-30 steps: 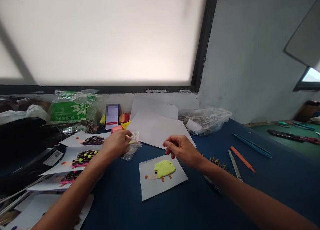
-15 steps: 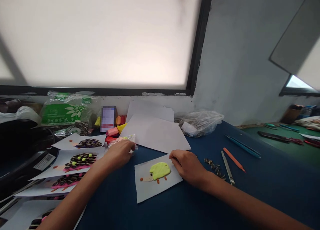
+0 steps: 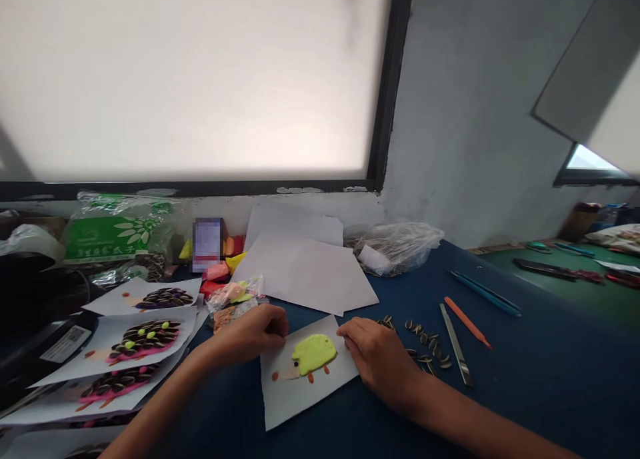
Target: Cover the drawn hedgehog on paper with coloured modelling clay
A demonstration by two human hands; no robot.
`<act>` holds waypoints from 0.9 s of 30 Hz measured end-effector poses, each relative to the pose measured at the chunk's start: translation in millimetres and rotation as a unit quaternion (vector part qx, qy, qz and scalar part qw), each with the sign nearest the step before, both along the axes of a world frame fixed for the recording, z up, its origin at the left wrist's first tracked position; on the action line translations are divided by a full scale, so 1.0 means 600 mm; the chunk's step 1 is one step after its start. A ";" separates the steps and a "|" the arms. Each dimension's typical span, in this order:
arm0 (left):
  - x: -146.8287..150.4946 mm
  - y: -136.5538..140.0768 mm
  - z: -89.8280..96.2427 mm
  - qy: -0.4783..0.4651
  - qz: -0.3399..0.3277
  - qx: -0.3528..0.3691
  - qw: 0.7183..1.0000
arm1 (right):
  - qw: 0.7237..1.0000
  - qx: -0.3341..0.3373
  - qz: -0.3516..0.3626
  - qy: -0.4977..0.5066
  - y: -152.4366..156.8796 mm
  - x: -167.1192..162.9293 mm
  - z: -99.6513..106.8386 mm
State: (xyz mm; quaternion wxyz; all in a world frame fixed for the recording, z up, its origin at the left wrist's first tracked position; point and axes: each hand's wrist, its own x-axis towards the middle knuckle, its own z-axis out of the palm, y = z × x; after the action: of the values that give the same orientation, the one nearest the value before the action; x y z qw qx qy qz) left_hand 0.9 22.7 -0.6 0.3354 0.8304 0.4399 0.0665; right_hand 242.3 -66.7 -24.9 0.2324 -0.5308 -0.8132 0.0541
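A white paper card (image 3: 287, 406) lies tilted on the blue table, bearing a yellow-green clay hedgehog body (image 3: 316, 354) with a pale snout, a brown nose, a black eye and two brown feet. My left hand (image 3: 257, 332) is at the card's upper left edge, fingers curled inward; whether a small thing sits between them is hidden. On the opposite side, my right hand (image 3: 375, 352) pinches the card's right edge with its fingertips. Sunflower seeds (image 3: 427, 339) lie loose just beyond my right hand. Bagged clay (image 3: 235, 292) lies behind my left hand.
Seed-covered hedgehog cards (image 3: 145, 339) overlap on the left. Blank white sheets (image 3: 305, 272) lie at the back, beside a crumpled clear bag (image 3: 400, 246). A metal blade tool (image 3: 456, 346), an orange pen-like tool (image 3: 467, 322) and blue tweezers (image 3: 485, 292) lie at right. A green seed bag (image 3: 110, 236) stands back left.
My left hand has moved right, from the bagged clay to the card's upper left edge. My right hand stays at the card's right side. The view has shifted slightly.
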 end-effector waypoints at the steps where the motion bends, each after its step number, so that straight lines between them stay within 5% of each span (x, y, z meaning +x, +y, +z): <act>1: -0.001 0.002 -0.002 -0.004 0.001 -0.007 1.000 | 1.000 0.009 0.004 0.009 -0.002 0.001 -0.003; 9: 0.003 0.007 -0.008 -0.011 -0.003 -0.024 1.000 | 0.989 0.109 0.081 0.065 -0.027 -0.014 -0.005; 15: 0.003 0.003 -0.006 0.001 0.004 -0.010 1.000 | 0.945 0.268 0.181 0.052 -0.050 -0.055 -0.038; 21: -0.001 0.005 -0.008 0.009 -0.005 -0.005 1.000 | 0.940 0.283 0.172 0.086 -0.051 -0.079 -0.059; 25: 0.014 -0.003 0.000 -0.059 0.043 0.123 0.990 | 0.944 0.263 0.185 0.078 -0.050 -0.076 -0.063; 27: 0.026 -0.011 0.000 -0.127 0.015 0.150 0.980 | 0.946 0.253 0.191 0.067 -0.050 -0.074 -0.069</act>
State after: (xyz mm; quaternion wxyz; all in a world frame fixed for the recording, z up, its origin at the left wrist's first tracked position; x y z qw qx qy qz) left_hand 16.6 15.9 -0.7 0.2595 0.8492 0.3913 0.2416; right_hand 198.1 -96.6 -66.2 0.3986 -0.2848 -0.8686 -0.0745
